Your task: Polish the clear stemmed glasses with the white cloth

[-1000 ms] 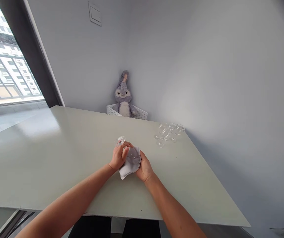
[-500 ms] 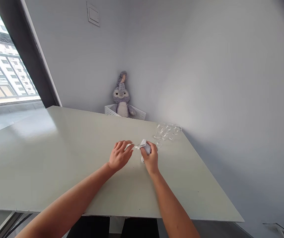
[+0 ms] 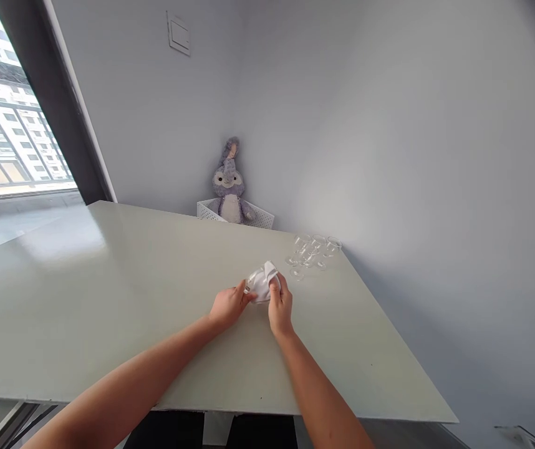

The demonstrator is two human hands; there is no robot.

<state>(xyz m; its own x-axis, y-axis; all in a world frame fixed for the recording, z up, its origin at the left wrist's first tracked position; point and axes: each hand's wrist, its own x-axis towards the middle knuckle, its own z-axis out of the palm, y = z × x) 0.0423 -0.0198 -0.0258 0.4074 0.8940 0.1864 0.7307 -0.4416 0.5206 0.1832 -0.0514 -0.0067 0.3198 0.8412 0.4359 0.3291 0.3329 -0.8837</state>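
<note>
My left hand (image 3: 229,305) is closed round one end of a small clear glass (image 3: 249,285), thumb and fingers pinching it. My right hand (image 3: 280,307) grips a white cloth (image 3: 261,285), which covers the glass's other end, so the glass's full shape is hidden. Both hands are close together just above the middle of the table. Beyond my right hand, several clear stemmed glasses (image 3: 305,257) stand in a cluster near the table's far right corner.
The pale, glossy table (image 3: 155,268) runs off to the left, and its right edge lies beside a plain wall (image 3: 412,156). Behind the far edge, a grey plush toy (image 3: 230,187) sits in a white perforated basket (image 3: 264,216). A window (image 3: 10,118) is at the left.
My left hand has closed in from spread fingers and turned, now pinching the glass. The cloth has moved left and opened out over the glass between my hands.
</note>
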